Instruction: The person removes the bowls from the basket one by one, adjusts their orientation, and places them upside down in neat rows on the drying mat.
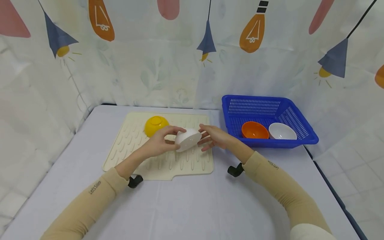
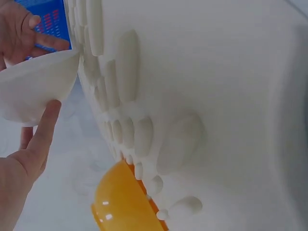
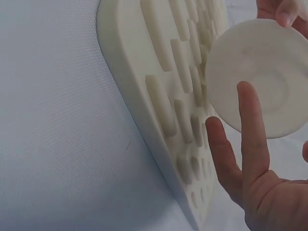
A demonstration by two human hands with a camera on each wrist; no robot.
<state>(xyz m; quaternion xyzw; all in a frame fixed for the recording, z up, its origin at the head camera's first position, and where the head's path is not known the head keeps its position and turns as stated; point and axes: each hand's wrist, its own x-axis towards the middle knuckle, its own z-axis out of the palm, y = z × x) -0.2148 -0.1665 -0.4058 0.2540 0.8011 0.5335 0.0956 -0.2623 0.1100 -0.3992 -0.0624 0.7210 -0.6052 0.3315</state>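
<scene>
My left hand [image 1: 171, 137] grips a small white bowl [image 1: 188, 139], tilted on its side a little above the cream ridged drying mat [image 1: 135, 156]. Thumb and fingers curl round the bowl's rim. My right hand [image 1: 207, 136] is just to the bowl's right with its fingers straight, at or very near the rim. In the right wrist view the bowl's underside [image 3: 260, 77] faces my straight right fingers [image 3: 250, 125]. The left wrist view has the bowl [image 2: 33, 91] with a left finger [image 2: 45, 127] against its edge. A yellow bowl [image 1: 155, 125] lies upside down on the mat's far part.
A blue plastic basket [image 1: 288, 111] stands at the right rear of the table, with an orange bowl [image 1: 254, 130] and a white bowl [image 1: 282, 131] in it. Patterned curtain walls close in the back and sides. The pale table [image 1: 186, 206] stretches toward me.
</scene>
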